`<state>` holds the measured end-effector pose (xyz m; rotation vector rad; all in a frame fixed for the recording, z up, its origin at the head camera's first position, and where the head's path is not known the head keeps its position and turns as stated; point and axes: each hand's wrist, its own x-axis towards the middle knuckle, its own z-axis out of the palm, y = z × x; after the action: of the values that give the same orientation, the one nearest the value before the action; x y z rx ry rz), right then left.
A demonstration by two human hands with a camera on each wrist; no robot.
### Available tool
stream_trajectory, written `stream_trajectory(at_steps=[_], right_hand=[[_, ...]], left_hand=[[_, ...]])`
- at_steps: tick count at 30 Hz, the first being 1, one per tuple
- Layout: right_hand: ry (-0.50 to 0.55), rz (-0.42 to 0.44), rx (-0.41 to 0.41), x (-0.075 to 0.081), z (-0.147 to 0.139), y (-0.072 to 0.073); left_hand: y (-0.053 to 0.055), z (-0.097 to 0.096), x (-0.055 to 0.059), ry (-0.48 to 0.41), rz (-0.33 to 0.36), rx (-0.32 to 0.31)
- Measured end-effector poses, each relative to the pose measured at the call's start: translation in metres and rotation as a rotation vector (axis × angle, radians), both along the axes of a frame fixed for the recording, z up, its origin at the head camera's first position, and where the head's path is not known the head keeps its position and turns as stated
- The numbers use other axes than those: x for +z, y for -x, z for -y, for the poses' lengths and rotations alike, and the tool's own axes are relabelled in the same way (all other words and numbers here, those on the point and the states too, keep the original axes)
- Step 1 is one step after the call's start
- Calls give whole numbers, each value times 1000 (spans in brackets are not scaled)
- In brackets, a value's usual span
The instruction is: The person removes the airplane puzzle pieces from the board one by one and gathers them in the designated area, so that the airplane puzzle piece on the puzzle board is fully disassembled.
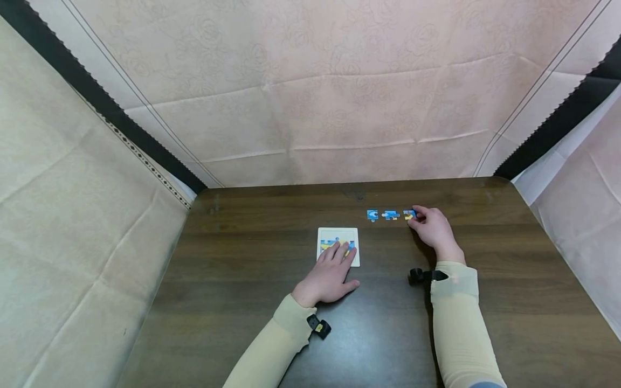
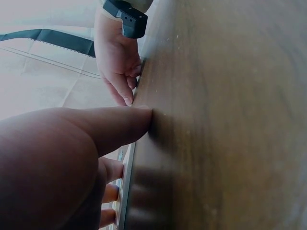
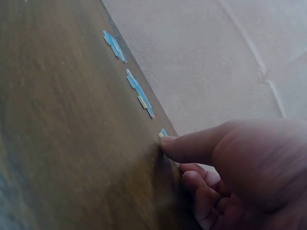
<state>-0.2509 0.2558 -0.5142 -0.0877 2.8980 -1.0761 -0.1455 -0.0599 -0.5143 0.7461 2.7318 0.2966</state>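
My left hand lies with its fingers spread over a white-framed jigsaw board on the table. Blue and yellow pieces sit inside the frame, partly covered by the fingertips. In the left wrist view the thumb is on the wood beside the board's edge. Farther right, my right hand pinches a blue and yellow puzzle piece between thumb and forefinger. Only a corner of this puzzle piece shows past the thumb in the right wrist view.
Two more pieces lie in a row left of the pinched one: a blue piece and a blue piece with some yellow. The brown wooden table ends at a pale cloth backdrop. Cloth panels flank both sides.
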Motion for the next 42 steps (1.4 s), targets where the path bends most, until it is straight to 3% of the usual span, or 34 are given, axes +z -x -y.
stream_trajectory(at_steps=[5,19,28,31,38,42], right_hand=[[-1,1,-2,-1,0,0],[-2,4,-8,-2,-1,0],[27,-73,-22,17,16,-4],[30,-76,34,22,31,-5],[53,-20,297,15,75,-9],[82,14,359,8,92,-12]], left_hand=[[1,0,-6,-8,3,4],[0,0,-6,-11,-5,2],[1,2,-3,-20,5,-6],[1,3,2,-24,3,-6],[1,6,13,-62,-8,-10],[3,7,13,-85,-15,-10]])
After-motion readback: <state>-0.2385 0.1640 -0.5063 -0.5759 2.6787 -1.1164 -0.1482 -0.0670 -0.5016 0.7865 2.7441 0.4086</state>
